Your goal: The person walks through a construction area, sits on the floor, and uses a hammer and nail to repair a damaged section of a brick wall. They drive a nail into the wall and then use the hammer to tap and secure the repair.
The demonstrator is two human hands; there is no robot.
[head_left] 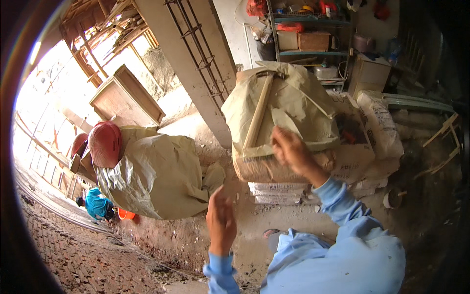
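While our right hand (293, 152) touches the paper-covered sack stack (284, 122) at twelve o'clock, grip loosely curled, holding nothing, our left hand (221, 220) hovers open; the sacks look heavy, floppy.

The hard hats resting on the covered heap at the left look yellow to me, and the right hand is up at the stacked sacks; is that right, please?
Not quite: the hard hats are red, not yellow, as the head view shows. They do rest on the covered heap at the left, and the right hand is up at the stacked sacks.
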